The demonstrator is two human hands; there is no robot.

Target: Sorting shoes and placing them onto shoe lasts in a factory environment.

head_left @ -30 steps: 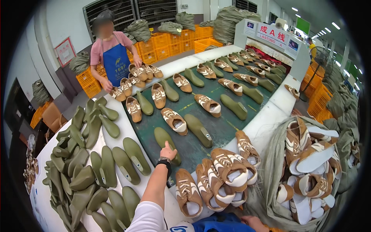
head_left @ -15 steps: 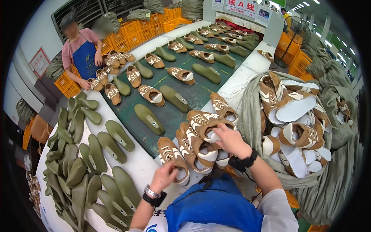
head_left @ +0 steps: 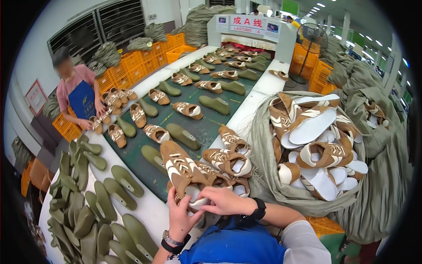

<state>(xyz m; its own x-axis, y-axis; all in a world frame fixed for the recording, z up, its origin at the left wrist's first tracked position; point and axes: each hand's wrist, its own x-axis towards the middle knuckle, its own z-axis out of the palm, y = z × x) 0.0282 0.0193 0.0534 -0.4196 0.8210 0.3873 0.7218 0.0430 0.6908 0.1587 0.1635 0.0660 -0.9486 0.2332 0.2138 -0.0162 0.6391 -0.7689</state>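
Observation:
In front of my apron a brown shoe (head_left: 181, 166) with white stripes and laces is raised, its toe pointing away from me. My left hand (head_left: 179, 216) grips the near, heel end from the left, with thumb and fingers around the collar. My right hand (head_left: 225, 201) pinches the same heel end from the right, close to the white heel patch. Just beyond my right hand, another brown shoe (head_left: 227, 162) rests on a small group of similar shoes, partly hidden by the held one. A green shoe last (head_left: 151, 157) lies behind the held shoe on the dark green conveyor belt (head_left: 169, 109).
On the right, a grey-green sack (head_left: 269, 174) is heaped with brown shoes. Green lasts (head_left: 81, 215) are piled across the white table at left. Shoes and lasts alternate along the belt. At far left a co-worker (head_left: 78, 88) in a blue apron handles shoes. Orange crates (head_left: 125, 72) stand behind.
A shoe from the near group has been lifted, with both hands now on its heel end. My right hand has come left, away from the other shoes. The whole view has shifted slightly.

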